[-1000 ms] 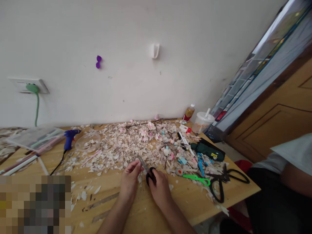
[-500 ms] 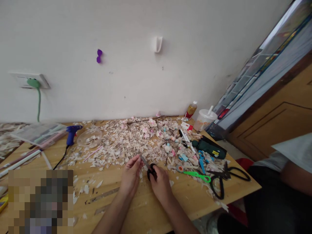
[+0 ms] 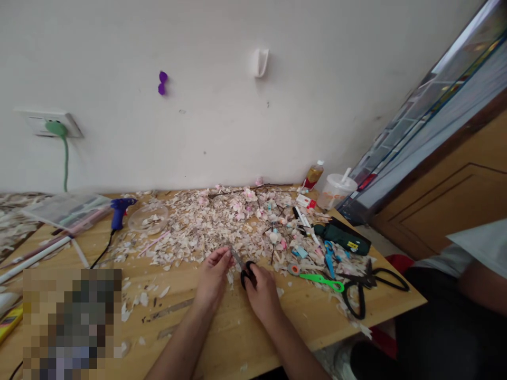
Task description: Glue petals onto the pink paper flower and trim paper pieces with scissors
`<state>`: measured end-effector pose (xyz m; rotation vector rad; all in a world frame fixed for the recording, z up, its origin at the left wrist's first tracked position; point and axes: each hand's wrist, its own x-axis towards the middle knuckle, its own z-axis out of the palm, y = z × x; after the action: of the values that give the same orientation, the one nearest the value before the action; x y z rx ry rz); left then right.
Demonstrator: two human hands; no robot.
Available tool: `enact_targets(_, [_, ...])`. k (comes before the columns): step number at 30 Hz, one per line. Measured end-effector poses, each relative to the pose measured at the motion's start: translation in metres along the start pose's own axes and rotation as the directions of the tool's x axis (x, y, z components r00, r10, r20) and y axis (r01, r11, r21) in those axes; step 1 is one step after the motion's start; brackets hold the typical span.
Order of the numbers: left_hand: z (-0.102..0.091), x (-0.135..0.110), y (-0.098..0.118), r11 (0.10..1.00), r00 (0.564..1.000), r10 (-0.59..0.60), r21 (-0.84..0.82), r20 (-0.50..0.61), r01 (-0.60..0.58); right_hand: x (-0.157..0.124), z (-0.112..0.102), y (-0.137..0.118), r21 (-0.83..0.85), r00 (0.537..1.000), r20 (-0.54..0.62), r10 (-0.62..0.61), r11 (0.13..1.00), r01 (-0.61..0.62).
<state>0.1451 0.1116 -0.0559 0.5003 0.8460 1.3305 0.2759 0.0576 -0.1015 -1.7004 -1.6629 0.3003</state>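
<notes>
My right hand (image 3: 262,291) grips the black handles of a small pair of scissors (image 3: 242,266), whose metal blades point up and left. My left hand (image 3: 212,278) is closed in a pinch right at the blades, holding something too small to make out. Both hands rest on the wooden table (image 3: 222,338) at the near edge of a wide heap of pale pink and white scraps (image 3: 206,227).
A blue glue gun (image 3: 119,209) and clear dish (image 3: 148,218) lie left. Green scissors (image 3: 320,279), blue scissors (image 3: 328,257), large black scissors (image 3: 364,287), a dark folded umbrella (image 3: 343,238), a cup (image 3: 335,192) and bottle (image 3: 312,177) crowd the right. Another person's arm (image 3: 481,285) is at right.
The view has tilted slightly, so everything sits a little higher. My hands and the scissors keep nearly the same pose.
</notes>
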Motion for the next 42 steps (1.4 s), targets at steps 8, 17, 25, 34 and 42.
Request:
enact_targets(8, [-0.002,0.003,0.006,0.994,0.996,0.086,0.060,0.035,-0.088,0.001,0.000,-0.004,-0.030,0.999,-0.017,-0.029,0.999,0.029])
enact_targets(17, [-0.005,0.010,0.020,0.938,0.964,0.189,0.256,0.186,-0.233,0.001,-0.003,-0.005,-0.005,0.999,0.030,-0.009,1.000,0.010])
enact_targets(25, [-0.017,0.015,0.028,0.901,0.928,0.152,0.339,0.341,-0.272,0.002,-0.005,-0.007,-0.008,0.997,0.079,-0.026,1.000,0.027])
enact_targets(34, [0.001,-0.005,0.005,0.984,0.983,-0.149,-0.080,0.110,0.158,0.001,0.002,-0.002,-0.034,1.000,0.015,-0.027,0.999,0.028])
enact_targets(42, [-0.014,0.007,-0.001,0.992,0.988,-0.038,0.127,0.147,0.019,-0.002,0.009,0.003,-0.028,0.995,-0.056,-0.086,0.996,0.084])
